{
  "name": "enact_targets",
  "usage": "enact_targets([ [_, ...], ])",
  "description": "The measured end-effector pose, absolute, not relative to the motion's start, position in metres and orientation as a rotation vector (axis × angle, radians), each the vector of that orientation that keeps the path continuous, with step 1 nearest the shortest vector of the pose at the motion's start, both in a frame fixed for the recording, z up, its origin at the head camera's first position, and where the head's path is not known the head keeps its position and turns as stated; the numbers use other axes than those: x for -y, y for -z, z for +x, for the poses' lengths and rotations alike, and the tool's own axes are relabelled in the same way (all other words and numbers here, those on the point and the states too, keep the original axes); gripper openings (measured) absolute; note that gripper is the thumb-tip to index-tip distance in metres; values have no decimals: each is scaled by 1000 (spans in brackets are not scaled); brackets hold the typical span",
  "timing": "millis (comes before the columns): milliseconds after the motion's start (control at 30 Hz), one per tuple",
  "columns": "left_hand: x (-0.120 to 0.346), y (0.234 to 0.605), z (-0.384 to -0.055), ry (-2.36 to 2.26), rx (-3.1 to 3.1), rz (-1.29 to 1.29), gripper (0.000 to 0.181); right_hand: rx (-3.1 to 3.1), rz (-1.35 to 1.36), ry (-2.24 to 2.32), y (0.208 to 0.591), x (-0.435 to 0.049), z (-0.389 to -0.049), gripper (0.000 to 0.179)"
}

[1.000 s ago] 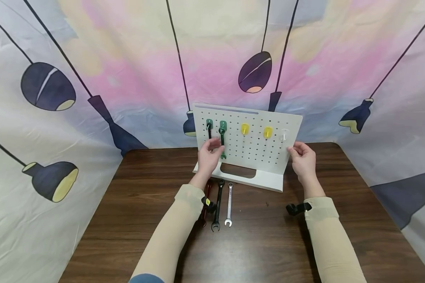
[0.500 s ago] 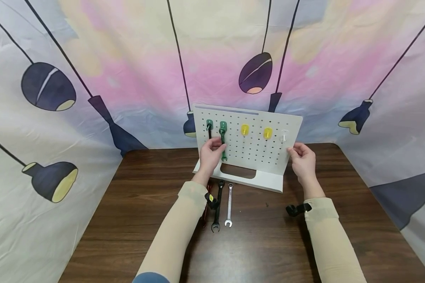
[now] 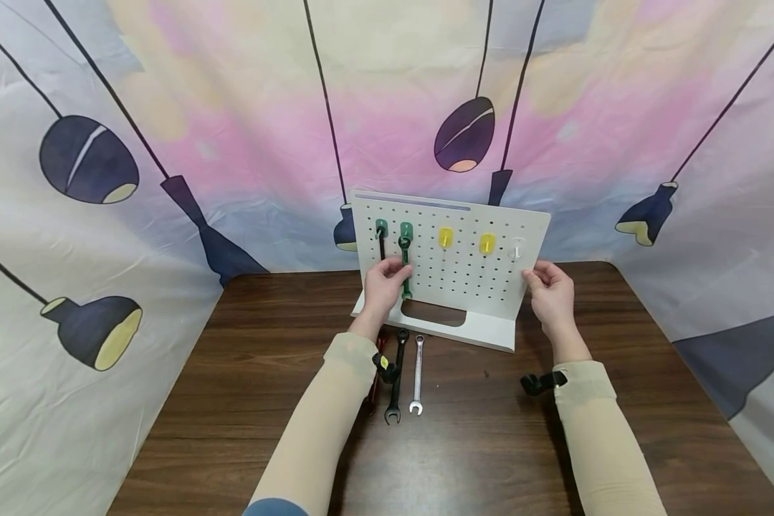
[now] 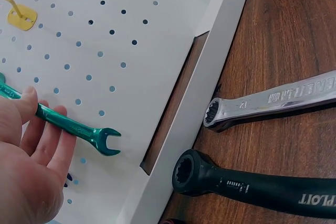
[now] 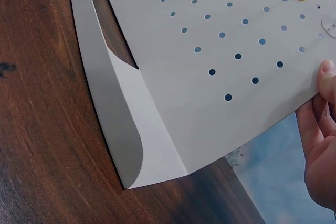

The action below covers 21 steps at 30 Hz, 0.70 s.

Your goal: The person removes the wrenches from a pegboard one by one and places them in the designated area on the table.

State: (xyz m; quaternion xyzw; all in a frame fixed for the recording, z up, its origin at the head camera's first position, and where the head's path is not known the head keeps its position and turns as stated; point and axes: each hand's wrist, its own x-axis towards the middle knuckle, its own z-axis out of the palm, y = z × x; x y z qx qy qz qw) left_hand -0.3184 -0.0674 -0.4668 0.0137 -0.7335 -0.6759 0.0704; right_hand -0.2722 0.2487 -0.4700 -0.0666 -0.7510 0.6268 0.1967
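Note:
My left hand pinches the shaft of a green wrench between thumb and fingers. The wrench stands upright against a white pegboard, its upper end at a green hook; whether the ring sits fully on the hook is too small to tell. Left of it, a dark tool hangs from another green hook, its lower part hidden by my hand. My right hand grips the pegboard's right edge, thumb in front and fingers behind.
Two yellow hooks and a clear hook bear no tools. On the wooden table before the board lie a black wrench, a silver wrench and a red tool partly under my left wrist. A patterned cloth hangs behind.
My left hand has shifted slightly right and now pinches the green wrench, which sits a little lower than before. The right hand stays on the board's edge.

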Motion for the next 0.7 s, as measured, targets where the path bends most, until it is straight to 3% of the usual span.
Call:
enact_targets([
  [700, 69, 472, -319, 2073, 2210, 72, 17, 2090, -178, -1776, 472, -249, -273, 29],
])
